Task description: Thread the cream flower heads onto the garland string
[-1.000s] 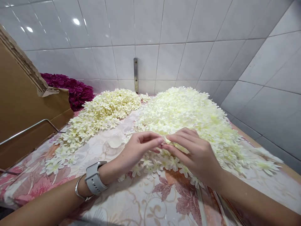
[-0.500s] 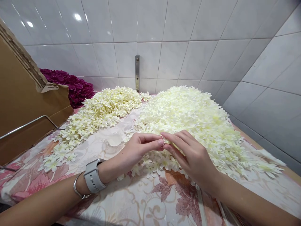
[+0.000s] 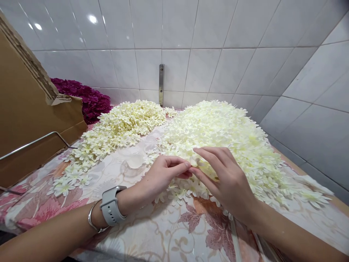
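Note:
My left hand [image 3: 167, 173] is closed in a pinch, thumb against index finger. A small pale white artificial flower [image 3: 194, 161] shows at its fingertips, partly covered. Meeting those fingertips is the thumb of my right hand [image 3: 227, 178], whose index finger is lifted apart from it, so the hand is open. Both hands hover over the near edge of a large heap of white artificial flowers [image 3: 215, 123]. Left of it lies a second heap of smaller cream flowers [image 3: 122, 123].
A flower-printed cloth [image 3: 152, 233] covers the table. At the left stand a cardboard box [image 3: 40, 105] and a bent metal wire [image 3: 29, 143]. Purple flowers [image 3: 84, 100] are piled behind the box. A translucent round piece [image 3: 135, 161] lies between the heaps. Tiled walls [image 3: 204, 69] close off the back and right.
My right index finger has lifted away from the left fingertips, widening the gap to its thumb. The left hand stays pinched. The whole view has shifted slightly.

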A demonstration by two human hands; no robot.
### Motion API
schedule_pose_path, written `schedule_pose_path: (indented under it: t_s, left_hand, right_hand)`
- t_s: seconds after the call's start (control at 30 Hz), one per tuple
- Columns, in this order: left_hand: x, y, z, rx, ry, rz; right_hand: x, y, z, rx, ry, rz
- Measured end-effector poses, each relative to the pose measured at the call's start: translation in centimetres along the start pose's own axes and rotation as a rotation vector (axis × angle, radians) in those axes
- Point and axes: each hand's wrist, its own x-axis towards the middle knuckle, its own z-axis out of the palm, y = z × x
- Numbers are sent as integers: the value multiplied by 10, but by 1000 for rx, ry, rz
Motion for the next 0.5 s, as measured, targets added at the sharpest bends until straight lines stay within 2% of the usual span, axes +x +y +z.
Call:
schedule_pose_path:
  t_s: [0.1,0.3,0.4,0.5]
  left_hand:
    - [-1,-4,0,40,29,52]
    - [-1,-9,-1,16,-8,123]
    - [-2,-7,-2,65,11,109]
    - [-1,-4,-1,45,-16,96]
  right_hand:
    - [2,-3,-3,66,13,6]
    - [4,-5,-8,375,-128,438]
    - [4,-5,-10,452,-149,547]
    - [4,-5,-11,501,-182,584]
